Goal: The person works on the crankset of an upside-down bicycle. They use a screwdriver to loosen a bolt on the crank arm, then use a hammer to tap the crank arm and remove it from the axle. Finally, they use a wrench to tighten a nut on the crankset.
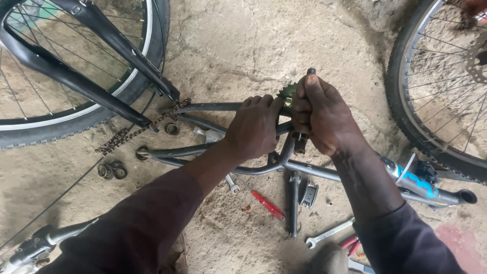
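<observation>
1. While the grey bicycle frame point(309, 170) lies flat on the concrete floor point(243, 45), both hands work at its middle, where the tubes meet.
2. The right hand point(319, 114) is closed in a fist around a dark upright tool handle point(310, 72), whose tip pokes out above the knuckles at 12 o'clock.
3. The left hand point(253, 127) is curled over the frame tubes just at 9 o'clock of the right hand, fingers wrapped down and touching the green sprocket point(288, 92).
4. That green sprocket sits between the two hands, toward 12 o'clock, mostly hidden by them.
5. A rusty chain point(137, 129) lies at 9 o'clock of the left hand, running across the rear stays toward the black fork point(101, 61) of a wheel point(76, 119) at 10 o'clock.
6. Small metal rings point(112, 170) rest on the floor at 8 o'clock, near the rear tip of the frame.
7. Toward 6 o'clock, under the frame, lie a red-handled screwdriver point(268, 205), a dark crank arm point(293, 205) and a silver spanner point(327, 233), all apart from the hands.
8. A blue patch point(418, 183) marks the frame tube at 4 o'clock, close to a second wheel point(436, 91) at 2 o'clock.
</observation>
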